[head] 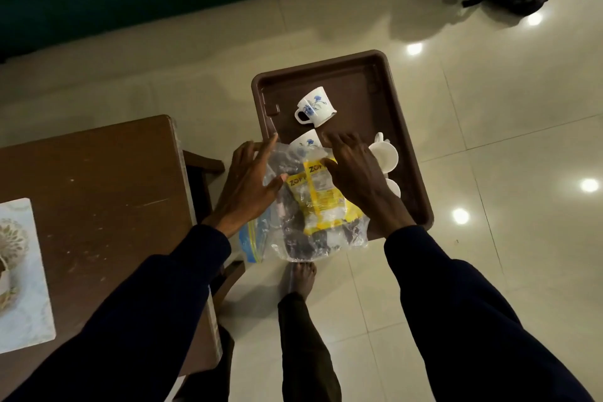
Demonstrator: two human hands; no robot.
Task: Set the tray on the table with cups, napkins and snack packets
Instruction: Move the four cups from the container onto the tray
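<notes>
Brown tray (404,127), floral white cup (315,107) on its side, clear bag w/ yellow snack packets (321,199) at near edge

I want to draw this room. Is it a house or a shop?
Probably a room in a home, though that is a guess. The floor is glossy cream tile, a worn wooden table holds a patterned placemat, and a flowered teacup lies in a brown tray.
</notes>
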